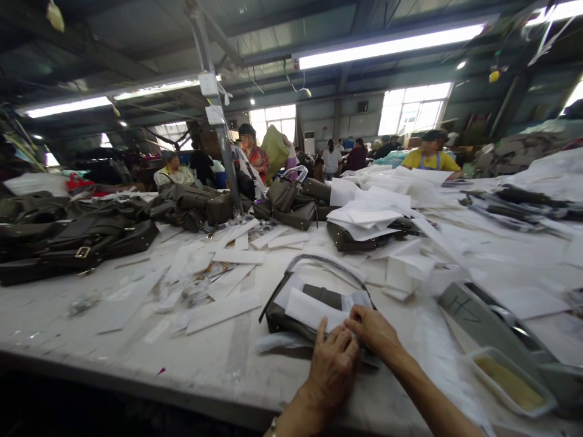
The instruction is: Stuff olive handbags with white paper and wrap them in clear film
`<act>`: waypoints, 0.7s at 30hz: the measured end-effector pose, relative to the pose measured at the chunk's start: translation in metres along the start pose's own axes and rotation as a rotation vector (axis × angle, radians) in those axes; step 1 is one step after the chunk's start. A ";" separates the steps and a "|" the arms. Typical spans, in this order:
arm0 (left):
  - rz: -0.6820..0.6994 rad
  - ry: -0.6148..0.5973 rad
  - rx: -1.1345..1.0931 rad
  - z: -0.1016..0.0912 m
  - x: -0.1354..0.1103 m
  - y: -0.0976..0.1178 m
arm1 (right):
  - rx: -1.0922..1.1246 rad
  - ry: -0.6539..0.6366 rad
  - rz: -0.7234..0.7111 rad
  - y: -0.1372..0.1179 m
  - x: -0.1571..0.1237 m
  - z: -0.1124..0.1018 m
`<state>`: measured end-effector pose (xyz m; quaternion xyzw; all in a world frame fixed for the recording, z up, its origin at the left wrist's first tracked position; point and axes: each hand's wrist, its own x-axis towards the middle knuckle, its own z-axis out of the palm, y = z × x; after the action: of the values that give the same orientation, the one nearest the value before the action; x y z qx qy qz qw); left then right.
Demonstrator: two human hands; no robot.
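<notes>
A grey-olive handbag [319,296] lies flat on the white table [136,340] in front of me, wrapped in white tissue paper [310,311], its strap arching behind it. My left hand [332,364] rests on the near edge of the bag, fingers pressed down on the paper. Beside it, my right hand [373,331] has its fingers curled onto the paper at the bag's right corner. Both hands touch the wrapping; what the fingertips pinch is hidden.
Dark handbags [82,243] are piled at the left and more olive bags [291,206] at the back centre. Loose white paper strips [223,309] litter the table. A stack of tissue sheets [368,212] sits behind. A shallow tray [510,379] stands at the right. Other people work at the far side.
</notes>
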<state>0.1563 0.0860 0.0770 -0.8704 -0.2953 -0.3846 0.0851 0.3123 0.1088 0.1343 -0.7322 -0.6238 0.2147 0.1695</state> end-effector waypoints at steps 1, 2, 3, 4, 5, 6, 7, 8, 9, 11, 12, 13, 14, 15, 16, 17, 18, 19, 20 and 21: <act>-0.002 0.014 0.011 0.000 0.000 0.001 | -0.013 0.005 0.003 0.000 -0.001 0.000; -0.005 0.027 0.020 0.001 -0.001 0.003 | -0.024 0.009 0.007 -0.001 -0.001 0.001; -0.009 0.040 0.029 0.001 -0.001 0.004 | -0.033 0.011 0.012 -0.001 -0.002 0.001; -0.013 0.049 0.036 0.001 -0.001 0.004 | -0.039 0.013 0.016 -0.002 -0.002 0.001; -0.019 0.058 0.042 0.002 -0.002 0.005 | -0.045 0.015 0.020 -0.002 -0.003 0.002; -0.022 0.067 0.049 0.002 -0.002 0.005 | -0.050 0.017 0.024 -0.003 -0.003 0.002; -0.027 0.074 0.055 0.003 -0.002 0.006 | -0.054 0.020 0.028 -0.003 -0.003 0.002; -0.031 0.080 0.060 0.003 -0.003 0.006 | -0.059 0.023 0.031 -0.004 -0.004 0.002; -0.032 0.085 0.063 0.004 -0.003 0.005 | -0.063 0.026 0.036 -0.005 -0.004 0.002; -0.038 0.088 0.061 0.005 -0.003 0.005 | -0.067 0.032 0.046 -0.005 -0.004 0.002; -0.040 0.085 0.057 0.005 -0.004 0.005 | -0.066 0.034 0.051 -0.006 -0.003 0.002; -0.044 0.083 0.054 0.006 -0.004 0.004 | -0.064 0.037 0.054 -0.005 -0.003 0.002; -0.047 0.079 0.049 0.006 -0.004 0.004 | -0.060 0.041 0.057 -0.005 -0.002 0.002; -0.048 0.071 0.044 0.007 -0.004 0.004 | -0.055 0.048 0.060 -0.005 -0.002 0.001; -0.048 0.059 0.036 0.007 -0.004 0.004 | -0.047 0.057 0.063 -0.004 -0.001 0.001; -0.048 0.047 0.028 0.007 -0.004 0.004 | -0.037 0.070 0.065 -0.004 -0.001 0.000; -0.049 0.039 0.019 0.006 -0.004 0.004 | -0.024 0.086 0.067 -0.004 -0.002 0.000; -0.049 0.035 0.009 0.004 -0.004 0.005 | -0.010 0.103 0.069 -0.004 -0.003 0.000; -0.046 0.036 0.000 0.003 -0.003 0.005 | 0.004 0.122 0.069 -0.005 -0.004 -0.001; -0.044 0.038 -0.008 0.000 -0.003 0.006 | 0.018 0.142 0.070 -0.006 -0.004 -0.001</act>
<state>0.1584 0.0804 0.0752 -0.8566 -0.3112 -0.4039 0.0789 0.3069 0.1056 0.1389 -0.7654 -0.5823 0.1735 0.2123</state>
